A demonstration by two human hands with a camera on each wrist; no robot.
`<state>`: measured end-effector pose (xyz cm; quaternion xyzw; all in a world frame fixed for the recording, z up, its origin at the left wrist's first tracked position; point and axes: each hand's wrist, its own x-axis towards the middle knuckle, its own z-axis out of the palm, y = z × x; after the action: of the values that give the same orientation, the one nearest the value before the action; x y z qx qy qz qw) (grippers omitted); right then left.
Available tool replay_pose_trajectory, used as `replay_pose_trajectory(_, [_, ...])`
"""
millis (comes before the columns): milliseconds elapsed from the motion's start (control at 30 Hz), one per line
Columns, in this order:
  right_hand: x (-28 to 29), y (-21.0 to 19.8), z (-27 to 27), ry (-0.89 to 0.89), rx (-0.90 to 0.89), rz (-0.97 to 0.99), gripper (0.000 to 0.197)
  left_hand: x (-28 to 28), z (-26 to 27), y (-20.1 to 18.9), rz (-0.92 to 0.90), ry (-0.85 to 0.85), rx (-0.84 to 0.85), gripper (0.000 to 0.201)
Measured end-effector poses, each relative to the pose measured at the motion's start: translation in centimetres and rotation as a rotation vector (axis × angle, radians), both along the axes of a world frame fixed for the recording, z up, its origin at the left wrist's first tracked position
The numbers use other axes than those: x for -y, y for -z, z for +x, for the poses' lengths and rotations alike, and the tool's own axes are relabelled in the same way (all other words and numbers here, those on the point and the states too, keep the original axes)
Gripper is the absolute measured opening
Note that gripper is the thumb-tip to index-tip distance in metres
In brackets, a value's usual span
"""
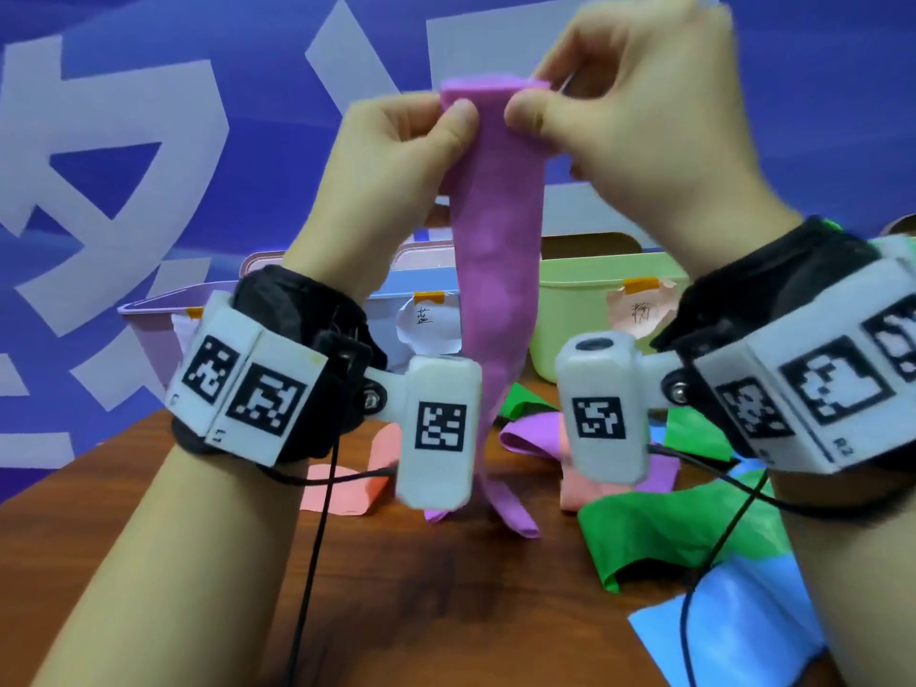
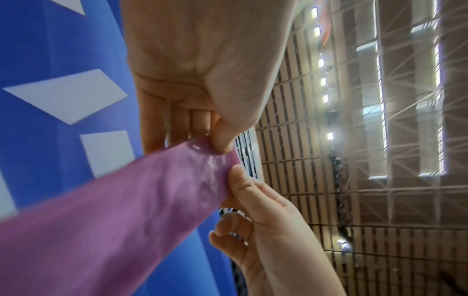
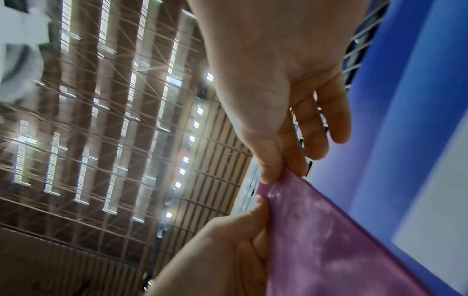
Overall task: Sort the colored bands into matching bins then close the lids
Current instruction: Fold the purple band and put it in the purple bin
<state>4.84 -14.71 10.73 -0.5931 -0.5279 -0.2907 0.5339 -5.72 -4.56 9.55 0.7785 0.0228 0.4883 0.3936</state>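
- head view: both hands are raised in front of the blue backdrop point(image 1: 148, 141), each pinching the top edge of one purple band point(image 1: 495, 270).
- the left hand point(image 1: 396, 156) clamps thumb and fingers on the band's left top corner; the right hand point(image 1: 629, 91) pinches the right corner with thumb and forefinger, its other fingers curled loosely above.
- the purple band hangs straight down between the two wrists, its lower end trailing onto the wooden table point(image 1: 396, 587).
- behind the band stand three open bins in a row: a purple bin point(image 1: 148, 319) at the left, a blue bin point(image 1: 396, 309) in the middle with a white paper label point(image 1: 426, 324), and a green bin point(image 1: 585, 300) at the right with a pinkish label point(image 1: 639, 309).
- loose on the table lie other bands: a pink band point(image 1: 342, 488) near the left wrist, a green band point(image 1: 659, 533) and a blue band point(image 1: 743, 622) toward the right, and another purple band point(image 1: 530, 433) just behind the hanging one.
- left wrist view: the thumb and fingertips point(image 2: 222, 140) close on the band's end, with the right hand's fingers just beside them.
- right wrist view: the same pinch shows from the other side, two fingers spread free.
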Motion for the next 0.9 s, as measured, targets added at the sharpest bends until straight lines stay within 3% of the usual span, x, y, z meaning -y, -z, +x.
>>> replay_pose_trajectory(167, [3.3,-1.4,-1.1,-0.154,-0.06,-0.167,0.03,1.6,-1.5,-1.2,0.099,0.131,0.063,0.021])
replay_pose_trajectory(267, [3.7,-1.0,-0.1,-0.209,-0.092,-0.265,0.009,0.7,-1.2,-0.9,0.02,0.091,0.008,0.024])
replay_pose_trajectory(333, [3.4,0.2,1.9,-0.165,-0.115,-0.476,0.003,-0.3,-1.3,-0.7,-0.063,0.038,-0.016,0.024])
replay_pose_trajectory(433, [2.3,4.3,5.4,0.016,-0.106,-0.972,0.005,-1.3,-1.6,-0.6,-0.125,-0.007,-0.023,0.023])
replay_pose_trajectory(533, [0.3,8.5,7.0,0.143,-0.017,-1.23,0.014,-1.5,-2.0,-0.7,-0.129,-0.03,-0.02,0.024])
replay_pose_trajectory(633, [-1.7,10.6,6.2,0.093,0.012,-1.341,0.032,-1.6,-2.4,-0.8,-0.117,-0.045,-0.028,0.022])
replay_pose_trajectory(733, [-3.6,11.2,4.6,0.094,0.138,-1.431,0.037,-1.8,-2.5,-0.7,-0.104,-0.061,-0.032,0.023])
replay_pose_trajectory(900, [-6.9,12.2,2.8,0.368,0.462,-1.526,0.045,-2.2,-2.5,-0.8,-0.094,-0.068,-0.024,0.024])
